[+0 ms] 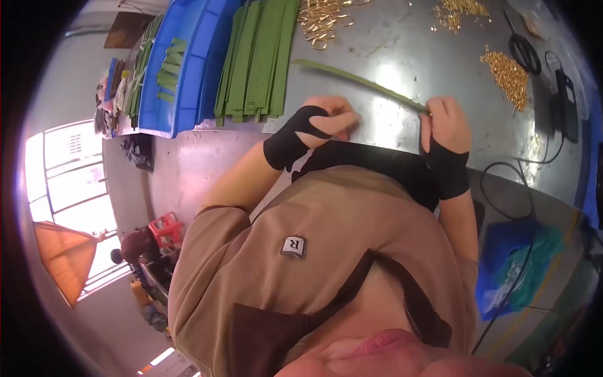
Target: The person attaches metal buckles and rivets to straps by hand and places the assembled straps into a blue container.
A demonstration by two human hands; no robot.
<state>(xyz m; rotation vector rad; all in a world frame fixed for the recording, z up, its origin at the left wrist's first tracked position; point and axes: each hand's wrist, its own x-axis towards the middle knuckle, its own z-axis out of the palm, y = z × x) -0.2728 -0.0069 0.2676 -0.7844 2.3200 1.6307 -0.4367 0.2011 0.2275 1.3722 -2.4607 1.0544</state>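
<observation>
The right hand [447,122] pinches a green strip [359,78] by one end, apparently leaving its length free; the left hand [326,118] is curled, contents indeterminable.

White light enters at a window [75,166] beyond the bench's [386,129] left near corner; its panes are overexposed. Strong glare lies at the middle of the near edge, with a smaller reflection toward the right end. The area past the right near corner is dimmer. Fisheye distortion bends the near edge; black vignetting fills the frame corners. The left background is soft.
</observation>
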